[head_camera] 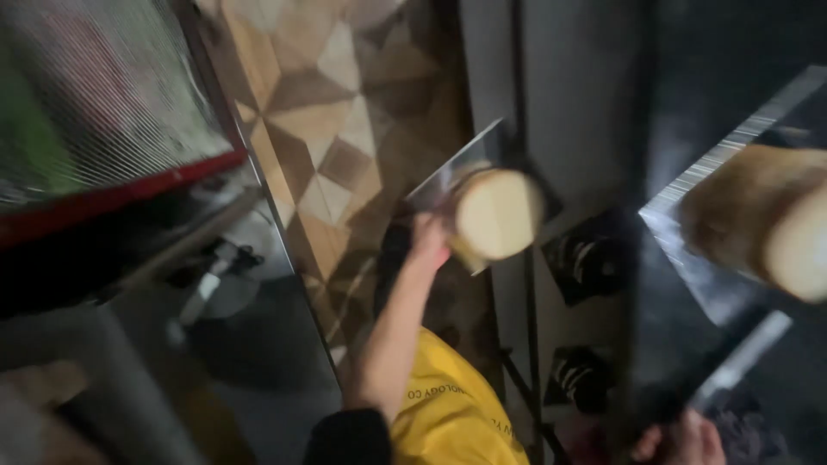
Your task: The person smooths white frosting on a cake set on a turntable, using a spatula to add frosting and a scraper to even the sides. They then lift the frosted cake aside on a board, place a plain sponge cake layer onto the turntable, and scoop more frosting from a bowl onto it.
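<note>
Above patterned floor (319,129), one hand (428,241) grips one jar (491,215).

You see a pale cream round block (498,215) above your yellow apron (448,413), against the brown-and-beige geometric floor (327,129).

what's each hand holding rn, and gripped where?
Left hand grips a round pale block by its near edge, with a flat metal blade against it. Right hand holds a long blade at its lower, handle end.
</note>
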